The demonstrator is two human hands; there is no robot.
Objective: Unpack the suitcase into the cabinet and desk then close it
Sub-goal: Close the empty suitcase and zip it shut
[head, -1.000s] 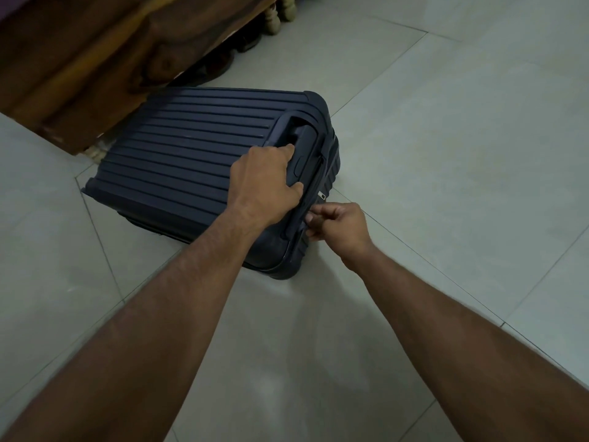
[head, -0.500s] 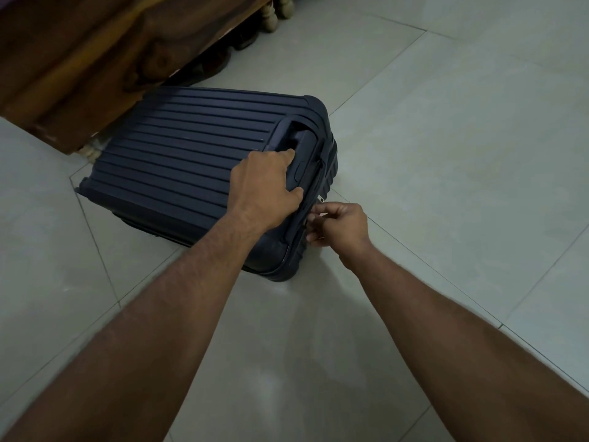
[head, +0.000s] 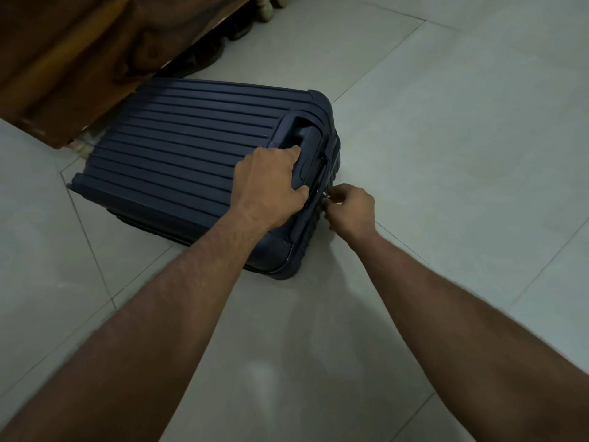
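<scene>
One dark blue ribbed suitcase [head: 191,161], lying flat and closed on a pale tiled floor [head: 446,138]. Two bare hands at its near end. Left hand [head: 271,183] pressed down on the lid, fingers curled over the edge of the single recessed handle [head: 306,138], thumb lying along the shell's rim. Right hand [head: 352,207] just beside that grip, on the side wall, thumb and fingertips pinched together on one small metal zipper pull [head: 325,196] at the zip line. Beyond the left-hand grip, the ridged lid running away toward one brown wooden furniture piece [head: 79,59], the suitcase's far corner tucked close against its base. Farther along that base, two pale turned legs [head: 266,9] on the tiles, with dark, indistinct shapes in the shadow underneath.
</scene>
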